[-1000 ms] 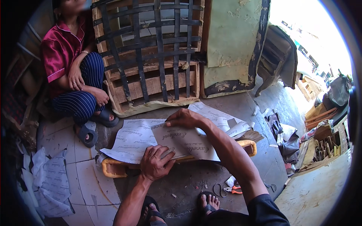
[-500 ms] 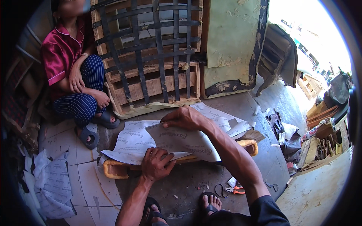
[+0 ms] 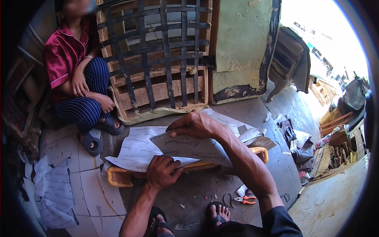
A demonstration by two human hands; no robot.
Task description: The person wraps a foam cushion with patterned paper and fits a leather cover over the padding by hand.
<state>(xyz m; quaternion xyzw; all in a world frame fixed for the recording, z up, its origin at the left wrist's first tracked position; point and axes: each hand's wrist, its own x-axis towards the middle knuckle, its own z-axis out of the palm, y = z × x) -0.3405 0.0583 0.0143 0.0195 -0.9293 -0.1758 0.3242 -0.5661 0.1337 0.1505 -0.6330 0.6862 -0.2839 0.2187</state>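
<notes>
While I had the right hand (image 3: 194,125) pinching up the printed white sheet (image 3: 189,147), my left hand (image 3: 163,172) curled at its near edge, grip unclear to me; the sheet lay across a yellow-edged frame (image 3: 115,177).

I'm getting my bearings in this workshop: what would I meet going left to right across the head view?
White scrap → left hand → right hand → orange-handled tool → wood offcuts. The sheet at the hands overlaps several, so it is left out.
</notes>
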